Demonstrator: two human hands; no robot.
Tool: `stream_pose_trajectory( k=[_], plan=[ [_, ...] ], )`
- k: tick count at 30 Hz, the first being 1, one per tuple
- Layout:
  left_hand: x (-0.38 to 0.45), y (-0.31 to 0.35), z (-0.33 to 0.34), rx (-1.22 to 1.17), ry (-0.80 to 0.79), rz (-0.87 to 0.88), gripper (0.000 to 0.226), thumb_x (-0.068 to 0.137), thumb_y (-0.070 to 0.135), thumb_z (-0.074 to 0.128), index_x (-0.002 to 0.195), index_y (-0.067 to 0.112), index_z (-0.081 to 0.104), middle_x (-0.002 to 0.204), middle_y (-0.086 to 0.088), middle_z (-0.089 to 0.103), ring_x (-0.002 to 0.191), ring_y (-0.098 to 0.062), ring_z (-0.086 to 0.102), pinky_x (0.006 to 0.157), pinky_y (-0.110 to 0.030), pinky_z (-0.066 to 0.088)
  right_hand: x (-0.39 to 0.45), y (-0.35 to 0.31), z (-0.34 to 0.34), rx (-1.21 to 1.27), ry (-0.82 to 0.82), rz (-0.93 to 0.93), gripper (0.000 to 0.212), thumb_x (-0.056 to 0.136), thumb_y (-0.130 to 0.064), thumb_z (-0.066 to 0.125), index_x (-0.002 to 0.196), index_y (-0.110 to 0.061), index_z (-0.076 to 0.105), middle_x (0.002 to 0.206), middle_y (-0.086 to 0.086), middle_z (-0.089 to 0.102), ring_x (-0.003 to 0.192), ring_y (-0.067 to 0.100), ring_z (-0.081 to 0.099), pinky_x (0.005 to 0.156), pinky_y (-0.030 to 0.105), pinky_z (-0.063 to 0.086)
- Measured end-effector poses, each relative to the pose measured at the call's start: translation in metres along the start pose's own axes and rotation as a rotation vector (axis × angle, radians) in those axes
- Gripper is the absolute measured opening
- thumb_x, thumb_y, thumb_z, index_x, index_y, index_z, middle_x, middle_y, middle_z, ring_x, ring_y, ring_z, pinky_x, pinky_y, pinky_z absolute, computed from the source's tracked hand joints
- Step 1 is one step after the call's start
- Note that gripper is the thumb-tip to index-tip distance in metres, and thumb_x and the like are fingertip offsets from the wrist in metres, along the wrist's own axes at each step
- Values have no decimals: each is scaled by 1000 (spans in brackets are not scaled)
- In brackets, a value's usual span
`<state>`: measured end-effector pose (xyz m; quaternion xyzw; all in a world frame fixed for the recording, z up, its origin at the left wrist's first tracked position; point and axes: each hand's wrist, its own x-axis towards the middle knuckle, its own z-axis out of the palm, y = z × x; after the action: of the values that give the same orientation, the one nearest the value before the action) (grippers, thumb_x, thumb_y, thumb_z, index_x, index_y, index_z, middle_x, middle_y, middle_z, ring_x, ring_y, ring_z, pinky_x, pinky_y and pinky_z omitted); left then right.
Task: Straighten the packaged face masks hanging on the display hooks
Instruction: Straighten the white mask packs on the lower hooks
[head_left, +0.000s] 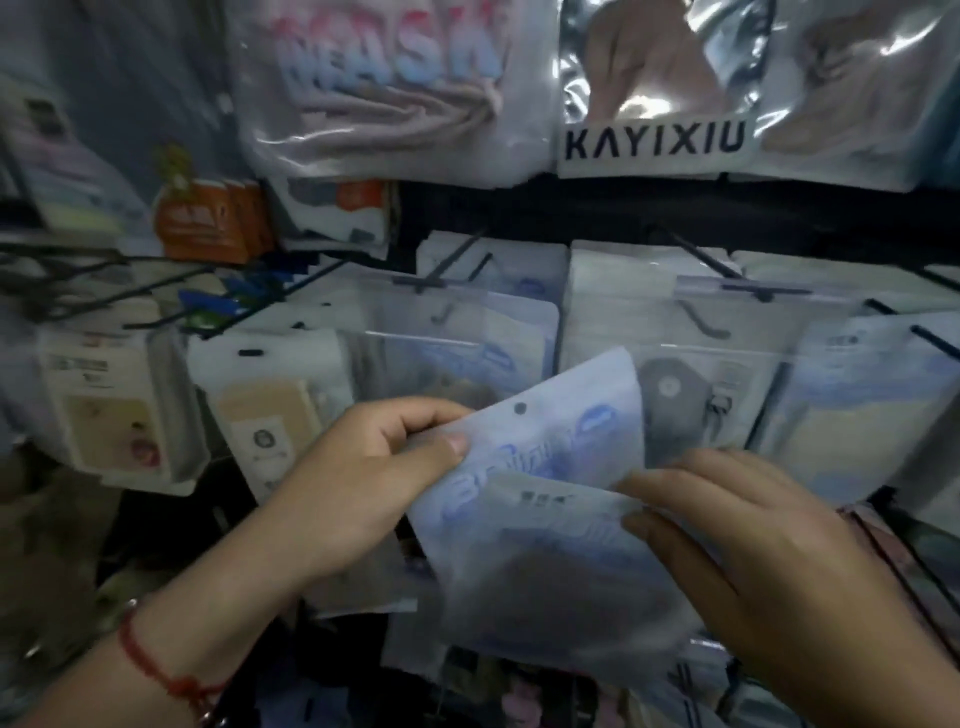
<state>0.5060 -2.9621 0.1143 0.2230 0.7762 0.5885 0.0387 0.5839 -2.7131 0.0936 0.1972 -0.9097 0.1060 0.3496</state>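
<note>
A pale blue mask packet (540, 499) with a round hang hole near its top is off the hooks and tilted clockwise in front of the display. My left hand (363, 478) pinches its upper left edge between thumb and fingers. My right hand (753, 561) holds its right edge, thumb on the front. Behind it, rows of clear and white mask packets (467, 332) hang on black wire hooks (457, 260).
Larger packets marked MASK (384, 78) and KAYIXIU (660, 104) hang in the row above. Boxed masks (119, 405) and a beige packet (275, 415) hang on the left. More packets (857, 395) fill the hooks on the right, and others hang below.
</note>
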Motion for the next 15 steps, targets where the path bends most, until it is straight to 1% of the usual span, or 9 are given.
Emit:
stream_pose_trajectory(
  k=[2, 4, 7, 8, 9, 10, 12, 13, 15],
  plan=[
    [-4, -2, -21, 37, -3, 12, 23, 97, 15, 58, 106, 27, 76, 101, 10, 77, 92, -10, 73, 83, -33, 60, 16, -17, 6, 2, 35, -45, 24, 93, -34, 52, 96, -22, 73, 88, -6, 62, 75, 18, 55, 69, 22, 39],
    [-5, -8, -42, 73, 8, 40, 25, 95, 23, 60, 113, 36, 72, 107, 22, 73, 98, -2, 71, 85, -32, 59, 32, -33, 14, 16, 58, -75, 23, 93, -32, 52, 93, -22, 73, 90, -6, 64, 76, 18, 56, 71, 21, 40],
    [2, -21, -71, 248, 27, 159, 31, 94, 26, 61, 115, 49, 67, 109, 42, 64, 104, 15, 61, 85, -13, 52, 56, -50, 31, 7, 28, -88, 24, 93, -33, 50, 94, -25, 72, 105, -8, 69, 91, 15, 62, 78, 25, 46],
    [5, -24, -79, 294, 21, 201, 34, 95, 23, 61, 112, 52, 66, 108, 43, 63, 104, 17, 59, 83, -8, 49, 63, -55, 39, -1, 11, -82, 24, 93, -33, 49, 94, -25, 72, 113, -7, 69, 99, 15, 62, 82, 28, 48],
    [9, -28, -88, 333, 12, 239, 38, 95, 20, 61, 109, 54, 66, 106, 40, 64, 101, 15, 60, 80, -7, 48, 69, -58, 47, -6, -12, -71, 25, 92, -33, 49, 93, -25, 72, 121, -4, 68, 107, 16, 62, 87, 30, 48],
    [14, -32, -95, 366, 1, 271, 40, 95, 19, 61, 106, 57, 66, 102, 33, 68, 97, 10, 63, 76, -10, 49, 73, -60, 56, -13, -41, -58, 26, 93, -34, 48, 93, -25, 72, 128, -1, 65, 115, 17, 59, 92, 30, 46],
    [24, -39, -108, 423, -22, 341, 37, 94, 27, 57, 102, 62, 65, 93, 17, 70, 88, -2, 66, 71, -23, 51, 77, -64, 71, -33, -101, -14, 26, 93, -36, 46, 94, -27, 70, 144, 4, 53, 132, 19, 48, 102, 31, 42],
    [29, -43, -112, 449, -28, 379, 33, 94, 32, 57, 104, 63, 64, 91, 13, 70, 86, -4, 66, 70, -26, 50, 78, -65, 76, -37, -115, 10, 26, 94, -37, 45, 96, -28, 69, 149, 5, 46, 138, 20, 41, 106, 31, 39],
    [39, -51, -118, 492, -37, 455, 29, 98, 33, 57, 111, 59, 61, 96, 15, 70, 90, -2, 66, 72, -23, 50, 78, -69, 77, -35, -116, 24, 26, 97, -36, 45, 98, -25, 68, 156, 6, 35, 146, 21, 28, 112, 32, 31]
  ],
)
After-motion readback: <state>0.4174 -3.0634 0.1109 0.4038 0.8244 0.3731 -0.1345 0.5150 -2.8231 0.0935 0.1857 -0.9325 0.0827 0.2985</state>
